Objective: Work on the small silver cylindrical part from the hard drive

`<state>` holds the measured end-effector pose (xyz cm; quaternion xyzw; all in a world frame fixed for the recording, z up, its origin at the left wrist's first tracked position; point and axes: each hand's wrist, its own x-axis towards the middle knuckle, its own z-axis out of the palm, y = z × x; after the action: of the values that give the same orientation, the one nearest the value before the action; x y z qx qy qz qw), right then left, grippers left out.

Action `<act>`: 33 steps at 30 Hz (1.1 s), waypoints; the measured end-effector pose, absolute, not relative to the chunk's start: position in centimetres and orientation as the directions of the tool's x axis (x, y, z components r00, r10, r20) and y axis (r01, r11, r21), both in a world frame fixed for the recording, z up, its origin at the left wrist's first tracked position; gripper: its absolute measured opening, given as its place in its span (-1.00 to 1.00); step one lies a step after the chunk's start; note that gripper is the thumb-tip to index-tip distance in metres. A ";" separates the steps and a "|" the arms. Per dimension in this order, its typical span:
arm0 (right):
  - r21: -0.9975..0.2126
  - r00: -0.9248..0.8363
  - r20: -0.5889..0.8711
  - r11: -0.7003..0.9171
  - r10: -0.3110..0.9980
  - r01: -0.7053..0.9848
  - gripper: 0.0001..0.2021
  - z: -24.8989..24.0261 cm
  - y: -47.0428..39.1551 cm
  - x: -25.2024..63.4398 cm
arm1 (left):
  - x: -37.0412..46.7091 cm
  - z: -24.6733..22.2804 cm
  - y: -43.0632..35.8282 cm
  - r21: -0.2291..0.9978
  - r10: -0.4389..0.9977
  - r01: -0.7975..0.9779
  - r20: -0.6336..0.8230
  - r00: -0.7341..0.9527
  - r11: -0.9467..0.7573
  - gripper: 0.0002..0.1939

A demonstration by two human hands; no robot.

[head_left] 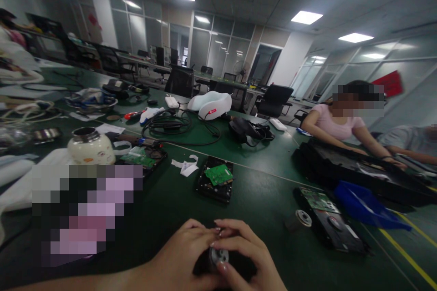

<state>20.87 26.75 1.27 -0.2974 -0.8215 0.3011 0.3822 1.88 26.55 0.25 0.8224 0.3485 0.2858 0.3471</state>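
Observation:
My left hand and my right hand meet low in the middle of the view, both closed around a small round metal part with holes in its top face. Its lower side is hidden by the fingers. Beyond the hands lies a black hard drive with a loose green circuit board on top. To the right, a similar silver-topped cylindrical part rests beside another drive and its circuit board.
Left of the hands are a cream jar and another circuit board. Torn white paper, a coiled black cable and a neck pillow lie farther back. A person works at right by a blue bag.

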 end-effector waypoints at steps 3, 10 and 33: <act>-0.771 -0.469 0.418 0.577 0.778 0.271 -0.84 1.3 26.6 20.6 | 1.9 0.4 26.5 0.763 0.775 0.396 0.209 0.596 -0.510 -0.64; -0.729 -0.277 0.431 0.512 0.859 0.455 -0.90 1.2 27.8 21.6 | 1.7 0.9 26.7 0.749 0.805 0.487 0.104 0.584 -0.450 -0.53; -0.624 -0.361 0.517 0.631 0.776 0.462 -0.86 0.6 28.4 22.0 | 1.7 0.8 26.5 0.751 0.806 0.473 0.131 0.577 -0.460 -0.54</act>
<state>21.99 28.36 0.61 -0.3854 -0.8027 0.1901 0.4134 1.74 26.51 0.79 0.8192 0.3905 0.2432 0.3424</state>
